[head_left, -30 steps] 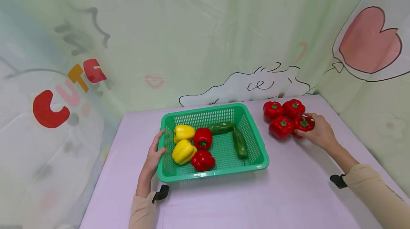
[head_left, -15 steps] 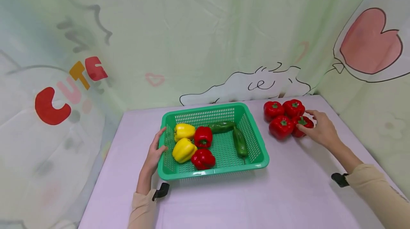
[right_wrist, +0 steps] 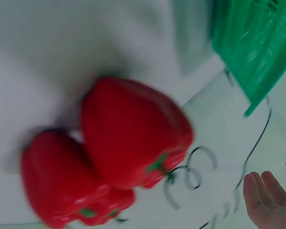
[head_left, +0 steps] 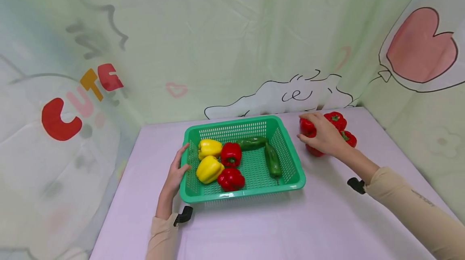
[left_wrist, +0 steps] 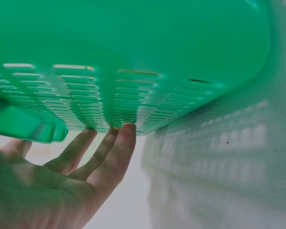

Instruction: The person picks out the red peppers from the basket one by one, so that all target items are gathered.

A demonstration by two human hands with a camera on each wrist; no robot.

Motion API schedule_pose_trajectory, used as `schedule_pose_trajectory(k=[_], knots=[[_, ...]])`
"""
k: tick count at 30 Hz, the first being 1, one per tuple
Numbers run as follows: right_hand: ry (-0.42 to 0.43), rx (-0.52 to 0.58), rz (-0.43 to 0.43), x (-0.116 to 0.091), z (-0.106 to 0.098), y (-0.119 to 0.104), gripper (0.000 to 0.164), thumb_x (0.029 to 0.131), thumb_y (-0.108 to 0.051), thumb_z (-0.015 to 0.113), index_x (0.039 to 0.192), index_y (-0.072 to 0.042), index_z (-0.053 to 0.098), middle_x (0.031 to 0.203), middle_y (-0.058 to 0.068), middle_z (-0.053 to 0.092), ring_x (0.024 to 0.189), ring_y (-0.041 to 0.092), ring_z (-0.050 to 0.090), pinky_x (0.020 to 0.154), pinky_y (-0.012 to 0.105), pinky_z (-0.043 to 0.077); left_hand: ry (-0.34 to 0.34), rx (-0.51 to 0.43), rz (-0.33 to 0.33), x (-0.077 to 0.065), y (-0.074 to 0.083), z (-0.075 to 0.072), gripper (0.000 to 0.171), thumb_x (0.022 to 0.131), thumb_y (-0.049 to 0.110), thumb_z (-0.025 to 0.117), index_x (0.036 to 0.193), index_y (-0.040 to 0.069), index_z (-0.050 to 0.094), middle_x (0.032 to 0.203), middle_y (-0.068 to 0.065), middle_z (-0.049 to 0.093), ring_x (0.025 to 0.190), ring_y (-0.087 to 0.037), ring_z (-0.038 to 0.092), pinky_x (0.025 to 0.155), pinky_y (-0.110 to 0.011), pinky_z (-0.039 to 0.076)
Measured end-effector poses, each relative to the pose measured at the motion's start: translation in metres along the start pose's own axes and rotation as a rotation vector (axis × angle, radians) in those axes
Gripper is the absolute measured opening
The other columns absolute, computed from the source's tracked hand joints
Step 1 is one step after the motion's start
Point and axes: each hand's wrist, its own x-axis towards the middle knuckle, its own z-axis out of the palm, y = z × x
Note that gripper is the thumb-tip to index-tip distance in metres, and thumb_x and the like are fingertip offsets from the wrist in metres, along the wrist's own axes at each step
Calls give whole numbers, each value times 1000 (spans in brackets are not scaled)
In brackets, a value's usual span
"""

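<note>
My left hand (head_left: 177, 175) holds the left rim of a green plastic basket (head_left: 242, 196), thumb over the rim. In the left wrist view, its fingertips (left_wrist: 127, 129) touch the slotted outer wall. My right hand (head_left: 323, 133) is over the group of red bell peppers at the right, partly hiding them; one red bell pepper (head_left: 306, 126) shows between its spread thumb and fingers. In the right wrist view, that hand's fingers (right_wrist: 271, 191) are apart from the two blurred peppers, such as the nearer red bell pepper (right_wrist: 133, 131), with nothing held.
Inside the basket lie two yellow bell peppers (head_left: 209, 170), two red ones and two long green peppers (head_left: 272, 160). A lilac-covered table (head_left: 276, 227) carries everything. A printed curtain (head_left: 218, 42) encloses the back and sides.
My right hand has left the nearest right-hand red bell pepper and moved left over the others. That pepper stayed on the table. My left hand and the basket have kept their places.
</note>
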Motion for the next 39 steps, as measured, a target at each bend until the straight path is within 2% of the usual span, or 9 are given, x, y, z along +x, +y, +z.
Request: schedule_pose_trajectory(k=[5, 9, 14, 17, 20, 26, 32, 36, 39], knots=[[-105, -28, -132, 19, 25, -38, 62, 79, -15, 79, 133, 2, 54, 134, 24, 50, 120, 41, 50, 88, 57, 50, 1, 6, -8, -3, -2, -1, 74, 89, -3, 45, 157, 19, 25, 164, -10, 12, 144, -35, 22, 109, -56, 28], [-223, -41, -227, 29, 50, -71, 62, 79, -18, 81, 134, -1, 55, 133, 21, 52, 116, 36, 54, 84, 50, 54, 2, 13, -28, -7, -4, -1, 75, 88, -3, 45, 157, 19, 25, 164, -10, 11, 144, -36, 22, 108, -56, 29], [-378, -18, -284, 43, 75, -103, 62, 79, -18, 82, 134, -6, 56, 133, 16, 53, 117, 31, 54, 89, 45, 52, 0, 6, -18, -6, -3, -1, 75, 88, -2, 45, 157, 18, 26, 163, -11, 13, 144, -36, 23, 108, -56, 29], [-454, -45, -301, 52, 84, -115, 63, 78, -17, 82, 134, -7, 57, 134, 15, 53, 115, 30, 56, 88, 42, 53, 1, 4, -10, -4, -3, -2, 75, 88, -3, 45, 157, 19, 26, 163, -11, 13, 144, -37, 23, 108, -56, 29], [-504, -69, -320, 61, 93, -122, 64, 77, -14, 83, 134, -6, 57, 134, 14, 53, 113, 29, 56, 84, 39, 54, 2, 6, -8, -3, -3, -2, 75, 88, -4, 45, 157, 19, 26, 163, -11, 13, 144, -36, 23, 108, -56, 29], [-569, -42, -351, 70, 113, -121, 67, 73, -6, 84, 135, -7, 57, 131, 13, 53, 110, 28, 57, 83, 41, 54, -5, 6, 7, 0, -2, -2, 74, 89, -5, 46, 157, 17, 26, 163, -11, 13, 146, -35, 21, 111, -55, 26], [-650, -88, -336, 76, 129, -119, 72, 72, -1, 83, 138, -11, 54, 139, 17, 47, 118, 34, 52, 81, 44, 55, -8, -8, 3, 0, -2, 0, 73, 89, -4, 46, 156, 17, 26, 163, -11, 13, 145, -36, 22, 110, -55, 27], [-652, -124, -316, 79, 138, -116, 73, 73, -1, 81, 139, -13, 53, 141, 17, 45, 118, 36, 49, 82, 46, 54, -12, -8, 1, 1, -1, 0, 73, 90, -4, 46, 157, 17, 26, 164, -10, 13, 146, -35, 21, 111, -54, 26], [-625, -157, -335, 80, 143, -114, 73, 72, 2, 81, 138, -13, 53, 140, 18, 46, 116, 36, 50, 81, 46, 54, -5, -6, 6, 2, -1, 0, 73, 89, -4, 46, 156, 17, 27, 164, -10, 13, 146, -34, 20, 111, -54, 25]])
